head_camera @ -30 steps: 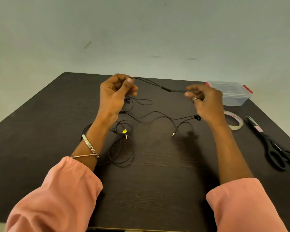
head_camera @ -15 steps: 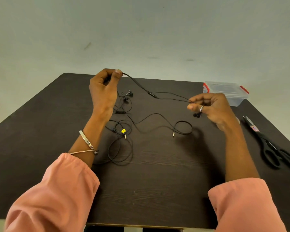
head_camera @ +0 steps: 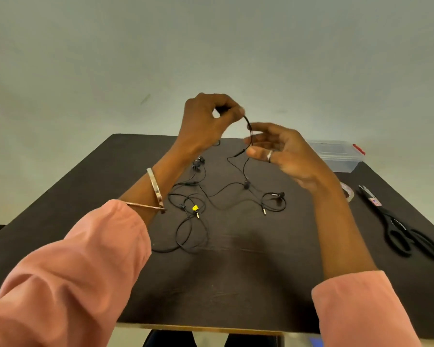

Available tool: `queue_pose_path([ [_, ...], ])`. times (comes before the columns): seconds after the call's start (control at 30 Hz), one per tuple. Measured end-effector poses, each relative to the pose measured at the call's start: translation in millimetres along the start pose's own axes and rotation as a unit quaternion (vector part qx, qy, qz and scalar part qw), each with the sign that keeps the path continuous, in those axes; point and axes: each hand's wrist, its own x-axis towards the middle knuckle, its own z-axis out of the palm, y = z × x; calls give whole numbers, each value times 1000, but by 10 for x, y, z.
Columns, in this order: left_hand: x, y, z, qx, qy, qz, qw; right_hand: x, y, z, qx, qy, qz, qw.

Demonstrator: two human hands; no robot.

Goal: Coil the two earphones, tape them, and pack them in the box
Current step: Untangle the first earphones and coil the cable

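A dark wooden bench [head_camera: 236, 284] carries two black wired earphones. Nearest, one earphone [head_camera: 189, 221] lies loose and untouched, a yellow tag by its plug. Beyond it the second earphone's cord [head_camera: 246, 186] trails up from the bench to raised hands. The right hand [head_camera: 286, 154] has its fingers [head_camera: 257, 152] half-curled and apart, the cord running across them. The left hand [head_camera: 206, 121] pinches the cord's upper end between thumb and forefinger. Black scissors [head_camera: 409, 234] and a tape roll [head_camera: 347, 194] (half hidden by the right forearm) lie right; the lidded clear box [head_camera: 336, 156] waits farthest back. Even, same-sized loops and light tension should keep the coil neat for taping.
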Motion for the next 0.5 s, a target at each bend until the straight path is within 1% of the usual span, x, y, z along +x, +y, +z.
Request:
queue_pose_path([
  [0.03,25,70,-5,8,-12,13,1000,11,-99,65,14,1,-25,1000],
  [0.1,63,165,-27,26,-23,29,999,43,-233,165,38,41,-55,997],
  [0.17,86,219,-89,40,-17,35,998,43,-282,191,69,83,-60,992],
  [0.23,115,240,-172,41,1,25,999,31,-263,141,102,93,-52,989],
  [0.33,146,238,-299,20,42,-12,999,-7,-187,22,136,98,-48,985],
  [0.43,160,229,-385,6,78,-34,996,-53,-154,-19,152,104,-43,982],
  [0.5,159,239,-424,-1,109,-44,993,-73,-135,-31,135,108,-38,984],
])
